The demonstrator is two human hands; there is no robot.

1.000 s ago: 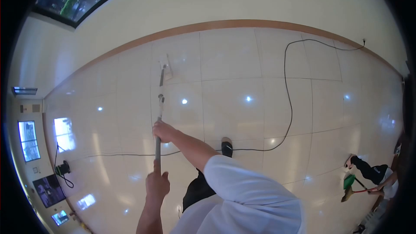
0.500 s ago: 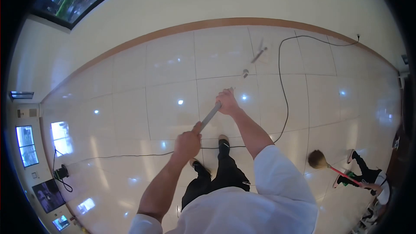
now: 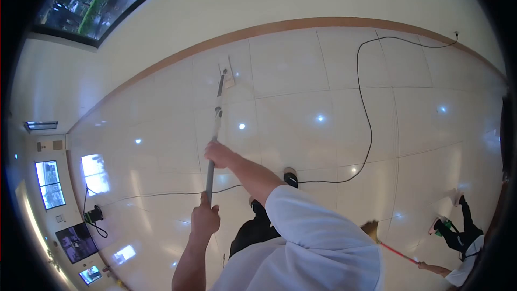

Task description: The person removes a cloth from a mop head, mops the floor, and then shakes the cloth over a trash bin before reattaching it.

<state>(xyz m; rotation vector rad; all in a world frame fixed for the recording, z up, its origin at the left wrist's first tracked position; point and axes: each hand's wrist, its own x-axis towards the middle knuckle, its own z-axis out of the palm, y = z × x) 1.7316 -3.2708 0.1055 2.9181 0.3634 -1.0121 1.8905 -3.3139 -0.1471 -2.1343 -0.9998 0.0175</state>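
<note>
A long grey pole [image 3: 210, 174] slants up and away from my body, ending in a thin, pale, flat mop-like head [image 3: 230, 78] on the tiled floor near the wall. My right hand [image 3: 219, 154] is wrapped round the middle of the pole. Lower down, my left hand [image 3: 204, 219] grips its near end, with the thumb pointing up along it. A joint or clamp [image 3: 218, 110] shows on the shaft above my right hand. The head blends into the pale floor, so its exact kind is hard to make out.
A black cable [image 3: 367, 121] winds over the glossy floor, passing by my shoe [image 3: 291, 175]. Brown skirting [image 3: 301, 23] edges the wall. At the lower right another person [image 3: 471, 237] holds a red-handled broom [image 3: 370, 230]. A dark cable reel [image 3: 93, 214] stands left.
Both my hands and the pole have swung left, bringing the flat head from right of centre to left of centre. The other person's broom has moved lower in view.
</note>
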